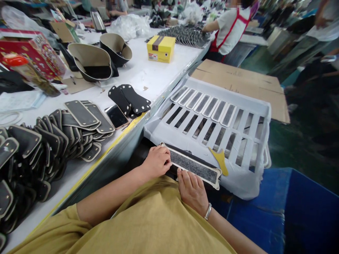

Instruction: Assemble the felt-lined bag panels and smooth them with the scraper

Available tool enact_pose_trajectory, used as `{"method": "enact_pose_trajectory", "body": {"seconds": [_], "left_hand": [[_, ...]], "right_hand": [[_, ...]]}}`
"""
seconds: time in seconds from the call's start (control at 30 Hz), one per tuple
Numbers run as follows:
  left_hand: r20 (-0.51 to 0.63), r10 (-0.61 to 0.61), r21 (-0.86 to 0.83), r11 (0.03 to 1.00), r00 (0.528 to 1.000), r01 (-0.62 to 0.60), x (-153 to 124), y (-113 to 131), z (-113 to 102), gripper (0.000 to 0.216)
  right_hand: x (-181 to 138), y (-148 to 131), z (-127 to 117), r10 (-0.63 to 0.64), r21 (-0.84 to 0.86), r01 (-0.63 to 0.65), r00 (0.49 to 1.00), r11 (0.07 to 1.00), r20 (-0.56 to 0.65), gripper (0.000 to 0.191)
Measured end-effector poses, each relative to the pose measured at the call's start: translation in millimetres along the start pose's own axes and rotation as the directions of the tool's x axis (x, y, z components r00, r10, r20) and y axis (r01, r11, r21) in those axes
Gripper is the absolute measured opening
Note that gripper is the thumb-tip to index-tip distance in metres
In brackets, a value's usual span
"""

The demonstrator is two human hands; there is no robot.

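A long grey strip [194, 165] with a pale folded border lies slantwise in front of my body, at the near edge of a slotted white crate. My left hand [158, 160] is closed with its fingers pressed on the strip's left end. Lower and to the right, my right hand [192, 188] pinches the near border with curled fingers; its thumb is hidden. Just beyond the strip's right half, a yellow flat tool [220, 160] rests on the crate's cloth-covered rim. Farther back on the crate [182, 141], several similar pale-edged grey pieces [211, 107] lie in a row.
On the white table [148, 81] at left are stacked dark panels [71, 132], a phone [116, 116], black cut pieces [129, 99], a yellow box [161, 48] and curved bag-like shells [91, 61]. Cardboard [238, 84] lies beyond the crate; a blue bin [267, 208] stands right. A co-worker [230, 30] is farther off.
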State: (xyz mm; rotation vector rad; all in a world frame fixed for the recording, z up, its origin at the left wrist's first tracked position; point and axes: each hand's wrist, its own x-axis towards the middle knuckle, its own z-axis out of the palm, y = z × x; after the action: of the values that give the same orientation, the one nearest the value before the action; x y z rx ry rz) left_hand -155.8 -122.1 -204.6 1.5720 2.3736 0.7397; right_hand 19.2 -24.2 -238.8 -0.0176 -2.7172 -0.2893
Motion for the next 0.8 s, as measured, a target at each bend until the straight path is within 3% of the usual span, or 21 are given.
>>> {"method": "enact_pose_trajectory", "body": {"seconds": [0.2,0.37,0.8], "left_hand": [[-0.084,-0.039,-0.118,0.993,0.996,0.029,-8,-29,-10,0.013],[-0.057,0.02,-0.205,0.978,0.998,-0.031,-14,-53,-19,0.006],[-0.041,0.034,-0.122,0.992,0.999,-0.039,-4,-49,-20,0.008]], "right_hand": [[12,-3,1,-0.017,0.03,0.017,1.0,0.999,-0.007,0.035],[20,-7,3,-0.028,0.034,0.028,1.0,0.999,0.002,0.034],[38,-15,10,-0.066,0.078,0.062,0.997,0.995,0.044,0.035]]}}
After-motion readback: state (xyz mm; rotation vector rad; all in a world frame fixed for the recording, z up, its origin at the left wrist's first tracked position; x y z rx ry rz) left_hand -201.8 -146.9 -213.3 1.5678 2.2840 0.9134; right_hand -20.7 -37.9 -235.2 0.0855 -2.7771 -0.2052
